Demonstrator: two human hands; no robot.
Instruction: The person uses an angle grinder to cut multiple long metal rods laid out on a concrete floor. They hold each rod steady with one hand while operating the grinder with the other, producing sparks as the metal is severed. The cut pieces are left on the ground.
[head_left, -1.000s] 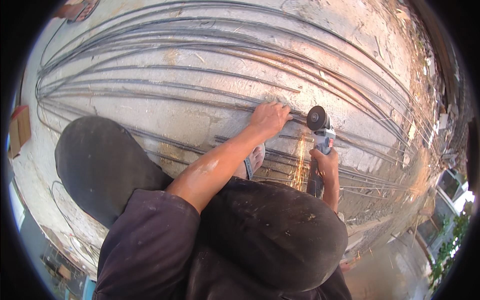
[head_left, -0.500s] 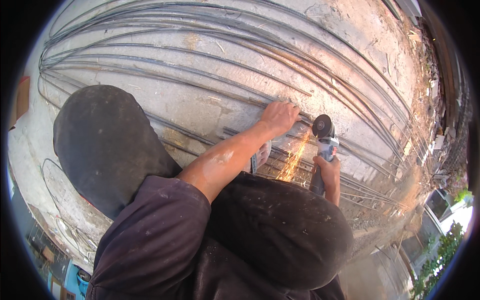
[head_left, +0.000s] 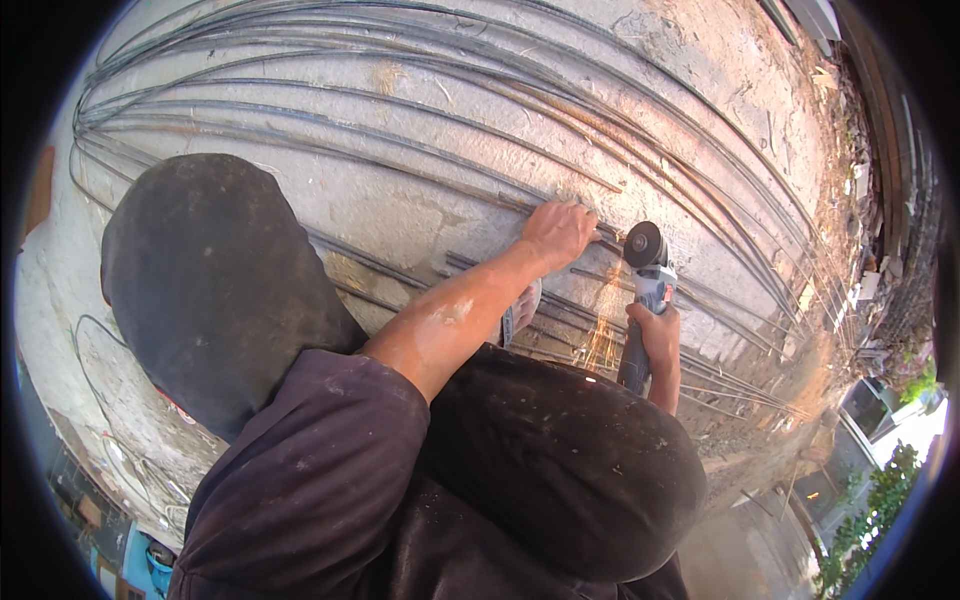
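Note:
My right hand [head_left: 657,335] is wrapped round the grey body of an angle grinder [head_left: 655,288], its dark round disc [head_left: 645,243] uppermost. The disc is against or very near the end of the steel bars that my left hand grips; exact contact is hard to make out. Orange sparks [head_left: 605,320] stream from there toward my knee. My left hand [head_left: 560,235] is closed over the long thin steel bars [head_left: 450,184], just left of the disc. Its fingertips curl over the far side, and the palm hides part of the bars.
Many more steel bars [head_left: 400,50] lie across the dusty concrete ground [head_left: 340,205], bending together at the far left. Below my left forearm is my sandalled foot [head_left: 522,312], among shorter bars. Rubble and scrap [head_left: 865,270] line the right edge. My bent knees [head_left: 560,450] fill the lower middle.
The spark stream has become thinner and steeper. The grinder has shifted very slightly upward, while my left hand keeps its place on the bars.

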